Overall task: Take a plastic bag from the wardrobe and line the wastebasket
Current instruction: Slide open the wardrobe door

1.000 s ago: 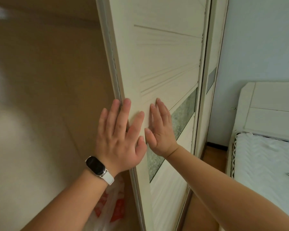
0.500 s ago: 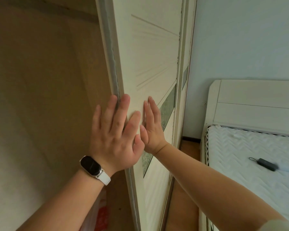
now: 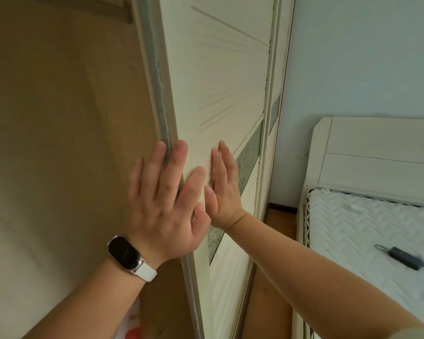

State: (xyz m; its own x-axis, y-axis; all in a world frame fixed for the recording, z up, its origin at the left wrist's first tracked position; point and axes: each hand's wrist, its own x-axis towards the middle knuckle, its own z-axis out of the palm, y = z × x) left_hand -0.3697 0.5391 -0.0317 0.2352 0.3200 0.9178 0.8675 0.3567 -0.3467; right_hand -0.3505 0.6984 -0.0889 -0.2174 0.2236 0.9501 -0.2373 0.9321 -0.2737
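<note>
The cream sliding wardrobe door [image 3: 225, 81] stands partly open, its grey-edged left side running down the middle of the view. My left hand [image 3: 167, 204], with a dark watch on the wrist, lies flat over that edge, fingers spread. My right hand [image 3: 224, 187] presses flat on the door's front just beside it, thumbs nearly touching. Inside the brown wardrobe [image 3: 59, 118], a white and red plastic bag [image 3: 132, 324] peeks out at the bottom, mostly hidden behind my left forearm. No wastebasket is in view.
A bed with a white quilted mattress [image 3: 367, 236] and white headboard [image 3: 377, 152] stands at the right, close to the wardrobe. A small dark device with a cord [image 3: 405, 258] lies on it. A strip of wooden floor [image 3: 277, 221] runs between them.
The door has slid to the right under both palms, widening the wardrobe opening. The view has swung right, showing more of the bed and less of the bag.
</note>
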